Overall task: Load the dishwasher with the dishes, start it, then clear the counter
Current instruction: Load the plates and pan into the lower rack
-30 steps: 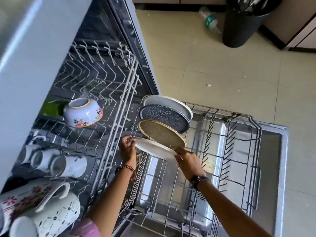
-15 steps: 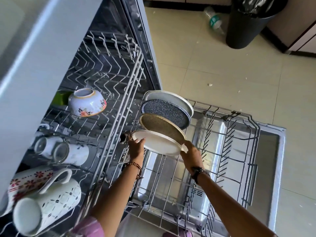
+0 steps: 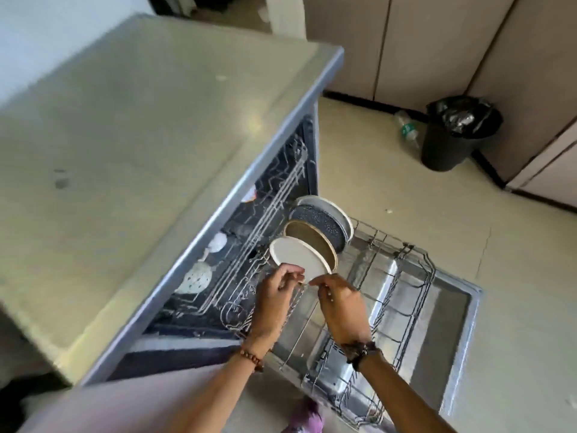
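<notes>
Both hands sat at the near edge of the white plate (image 3: 298,259) in the lower rack (image 3: 402,307) – the left hand (image 3: 274,296) and the right hand (image 3: 342,303) each with fingers curled loosely by its rim, though motion blur left it unclear whether either was pinching it or had let go. A second earlier they had gripped that plate at opposite sides while lowering it; now it stood tilted in the tines, just in front of the brown plate (image 3: 312,240), with the speckled dark plate (image 3: 321,221) and a pale one behind that. The view had also lifted, taking in the counter (image 3: 140,151) – bare as far as could be seen. By my reading the plate was seated and the rack could soon slide in
</notes>
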